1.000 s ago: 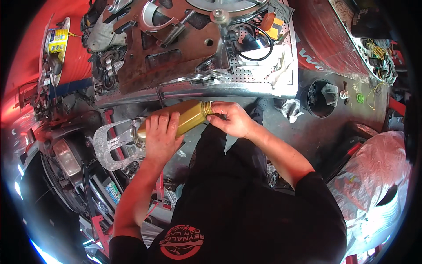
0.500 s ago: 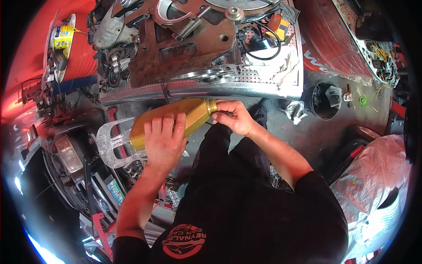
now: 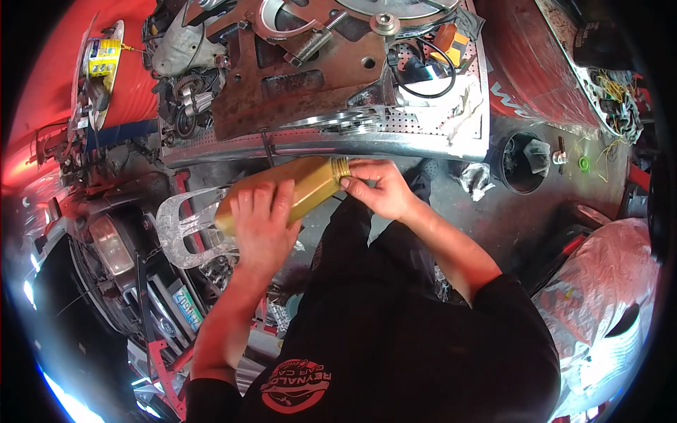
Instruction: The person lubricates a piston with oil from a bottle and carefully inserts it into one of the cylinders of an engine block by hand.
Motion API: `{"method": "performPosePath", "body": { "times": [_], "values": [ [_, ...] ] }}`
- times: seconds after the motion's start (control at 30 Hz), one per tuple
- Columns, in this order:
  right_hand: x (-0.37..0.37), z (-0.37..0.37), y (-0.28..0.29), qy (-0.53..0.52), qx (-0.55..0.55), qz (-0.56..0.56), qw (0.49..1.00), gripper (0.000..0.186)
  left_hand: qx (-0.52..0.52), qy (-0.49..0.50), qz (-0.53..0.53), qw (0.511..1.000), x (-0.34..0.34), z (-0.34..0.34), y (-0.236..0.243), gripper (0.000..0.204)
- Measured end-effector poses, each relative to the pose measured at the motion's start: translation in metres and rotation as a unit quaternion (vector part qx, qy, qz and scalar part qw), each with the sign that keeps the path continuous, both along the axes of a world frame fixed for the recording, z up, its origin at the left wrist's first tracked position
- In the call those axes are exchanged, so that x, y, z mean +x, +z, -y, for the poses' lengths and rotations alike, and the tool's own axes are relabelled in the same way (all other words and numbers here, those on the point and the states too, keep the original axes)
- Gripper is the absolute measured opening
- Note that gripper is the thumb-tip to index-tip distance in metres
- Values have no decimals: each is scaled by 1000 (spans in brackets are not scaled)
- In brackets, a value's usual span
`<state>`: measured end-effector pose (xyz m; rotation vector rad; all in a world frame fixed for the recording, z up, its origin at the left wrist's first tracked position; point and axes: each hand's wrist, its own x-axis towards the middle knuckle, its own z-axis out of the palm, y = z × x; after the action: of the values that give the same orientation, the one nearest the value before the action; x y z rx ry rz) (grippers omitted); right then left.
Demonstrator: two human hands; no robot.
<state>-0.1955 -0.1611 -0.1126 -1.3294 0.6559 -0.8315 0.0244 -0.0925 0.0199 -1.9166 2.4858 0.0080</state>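
A gold plastic bottle (image 3: 310,178), like an oil jug, lies on its side in the air in front of me, its threaded neck toward the right. No cap shows on the neck. My left hand (image 3: 261,218) lies over the bottle's body near its base and grips it, the thumb hidden. At the mouth of the bottle, my right hand (image 3: 381,189) has thumb and fingers pinched against the rim. Whether a small piece is between those fingertips cannot be made out.
Ahead stands a perforated metal bench (image 3: 451,144) bearing a rusty brown metal casting (image 3: 303,92). A black bucket (image 3: 522,169) is on the floor to the right. At the left are a clear plastic frame (image 3: 169,229) and a vehicle headlight (image 3: 111,243).
The bottle and both hands have shifted slightly to the right in the picture, as has the bench. My right fingers remain pinched at the bottle's mouth.
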Motion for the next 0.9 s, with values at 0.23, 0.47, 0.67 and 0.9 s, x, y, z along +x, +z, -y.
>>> {"method": "performPosePath", "body": {
  "times": [0.23, 0.47, 0.67, 0.9],
  "values": [
    [-2, -13, 27, -195, -301, -60, 932, 24, 12, 185, -290, 939, -6, -18, -105, 70],
    [21, -21, -73, -190, -293, -411, 842, 59, -10, 258, -315, 913, 18, -46, -145, 71],
    [28, -25, -102, -160, -286, -436, 838, 66, -15, 302, -317, 899, 46, -83, -150, 73],
    [41, -5, -142, -391, 415, 148, 808, 64, -7, 334, -331, 882, 63, -94, -157, 72]
  ]
}}
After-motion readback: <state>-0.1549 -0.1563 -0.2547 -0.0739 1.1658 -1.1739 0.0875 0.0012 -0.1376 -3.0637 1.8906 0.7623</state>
